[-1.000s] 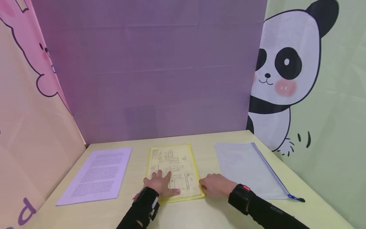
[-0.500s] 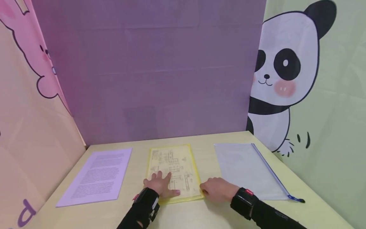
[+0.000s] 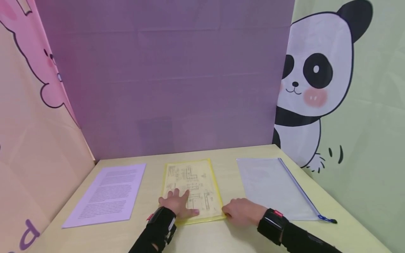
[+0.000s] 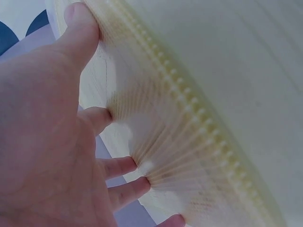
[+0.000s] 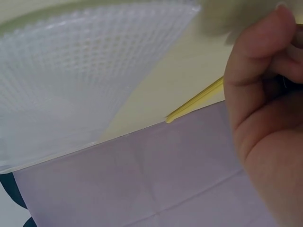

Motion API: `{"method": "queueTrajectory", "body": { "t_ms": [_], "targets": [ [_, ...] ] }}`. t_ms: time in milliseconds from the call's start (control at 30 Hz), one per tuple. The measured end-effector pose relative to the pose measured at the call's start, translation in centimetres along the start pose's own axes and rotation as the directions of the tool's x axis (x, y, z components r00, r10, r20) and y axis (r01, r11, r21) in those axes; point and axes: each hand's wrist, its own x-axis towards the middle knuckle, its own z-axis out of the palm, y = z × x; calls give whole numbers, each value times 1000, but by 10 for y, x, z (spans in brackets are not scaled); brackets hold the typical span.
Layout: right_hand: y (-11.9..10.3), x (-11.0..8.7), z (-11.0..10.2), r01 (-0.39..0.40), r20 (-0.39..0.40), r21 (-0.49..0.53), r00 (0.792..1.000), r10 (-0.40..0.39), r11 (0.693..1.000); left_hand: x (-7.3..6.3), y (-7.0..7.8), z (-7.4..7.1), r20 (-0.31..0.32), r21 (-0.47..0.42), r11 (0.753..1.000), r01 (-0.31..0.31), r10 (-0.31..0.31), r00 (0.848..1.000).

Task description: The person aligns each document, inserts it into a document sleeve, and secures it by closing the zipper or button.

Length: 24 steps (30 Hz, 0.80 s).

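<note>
The right hand (image 3: pixel 243 211) slips a touch lower now, pinching the yellow folder (image 3: pixel 199 189) by its right edge, long side running up lower-centre frame, left hand (image 3: pixel 178 204) spread across it.

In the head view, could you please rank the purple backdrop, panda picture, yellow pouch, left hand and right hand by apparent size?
1. Purple backdrop
2. Panda picture
3. Yellow pouch
4. Left hand and right hand: too alike to rank
</note>
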Motion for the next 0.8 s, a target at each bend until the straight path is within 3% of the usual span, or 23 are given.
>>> {"method": "queueTrajectory", "body": {
  "t_ms": [267, 500, 800],
  "targets": [
    [-6, -4, -4, -13, 21, -3, 1000, 13, 1000, -12, 6, -12, -9, -16, 1000, 1, -1, 1000],
    [-8, -5, -4, -15, 13, -14, 1000, 15, 1000, -12, 6, -12, -9, -22, 1000, 8, -9, 1000],
    [-12, -1, -7, -98, -44, -20, 994, 97, 995, -9, 6, -10, 7, -16, 1000, 15, -15, 1000]
  ]
}}
